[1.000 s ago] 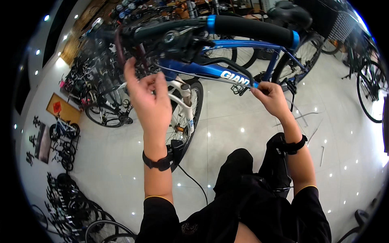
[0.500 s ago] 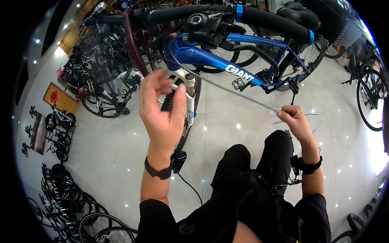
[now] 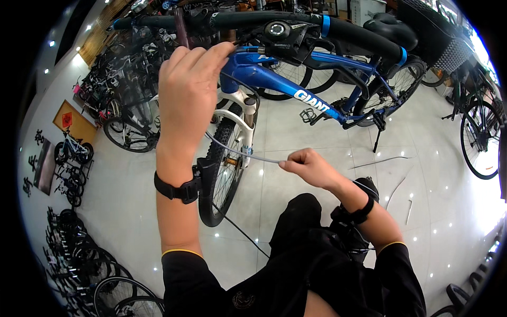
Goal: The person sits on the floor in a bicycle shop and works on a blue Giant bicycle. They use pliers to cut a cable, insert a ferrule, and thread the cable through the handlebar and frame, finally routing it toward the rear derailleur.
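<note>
A blue bicycle with a white fork stands in front of me. My left hand is raised beside its handlebar, left of the gear shifter. Thumb and fingers pinch together by a dark, thin part there; what they grip is too small to make out. Lower down, my right hand pinches a grey cable between thumb and forefinger. From that pinch the cable curves left across the front wheel and up behind my left wrist; its far end is hidden.
Thin cable pieces lie on the tiled floor at the right. Many bicycles crowd the far left, and more stand at the right. A black cord hangs below my left wristband.
My left hand has risen toward the shifter and its fingers have closed. My right hand has moved left and slightly down with the cable, which now sags in a curve.
</note>
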Demonstrator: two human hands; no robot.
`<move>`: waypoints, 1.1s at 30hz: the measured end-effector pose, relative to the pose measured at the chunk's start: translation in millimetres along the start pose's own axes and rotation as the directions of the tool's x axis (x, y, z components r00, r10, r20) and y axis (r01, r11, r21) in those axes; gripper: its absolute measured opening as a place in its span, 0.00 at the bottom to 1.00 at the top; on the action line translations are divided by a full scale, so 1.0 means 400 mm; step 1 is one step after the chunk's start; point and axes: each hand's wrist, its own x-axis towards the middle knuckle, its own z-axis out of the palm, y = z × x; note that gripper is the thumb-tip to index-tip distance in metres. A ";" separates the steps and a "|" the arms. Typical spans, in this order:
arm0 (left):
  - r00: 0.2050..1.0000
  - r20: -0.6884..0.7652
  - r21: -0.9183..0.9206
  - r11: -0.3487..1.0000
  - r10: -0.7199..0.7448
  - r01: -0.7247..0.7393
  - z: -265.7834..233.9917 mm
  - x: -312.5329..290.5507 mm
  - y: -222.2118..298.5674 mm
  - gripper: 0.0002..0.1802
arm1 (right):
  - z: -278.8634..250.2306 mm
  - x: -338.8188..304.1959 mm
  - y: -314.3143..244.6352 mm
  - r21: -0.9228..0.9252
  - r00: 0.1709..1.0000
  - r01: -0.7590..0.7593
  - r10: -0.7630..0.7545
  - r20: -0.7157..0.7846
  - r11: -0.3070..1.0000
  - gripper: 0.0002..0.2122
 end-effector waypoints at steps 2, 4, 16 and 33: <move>0.999 0.042 0.051 0.999 0.002 -0.004 -0.016 -0.006 -0.012 0.15 | -0.009 0.040 0.024 0.010 0.999 -0.041 0.041 -0.032 0.999 0.22; 0.992 0.091 0.143 0.987 -0.082 0.068 -0.053 -0.022 -0.029 0.16 | -0.033 0.052 0.039 0.027 0.998 -0.044 0.046 -0.049 0.999 0.21; 0.822 -0.022 0.208 0.802 -0.569 0.560 -0.087 -0.419 0.087 0.27 | -0.047 -0.038 0.079 -0.477 0.962 0.176 -0.254 -0.103 0.861 0.15; 0.762 0.013 -0.349 0.712 -0.647 0.610 -0.083 -0.270 -0.134 0.13 | -0.304 -0.285 0.479 -0.547 0.914 -0.269 0.031 -0.404 0.792 0.15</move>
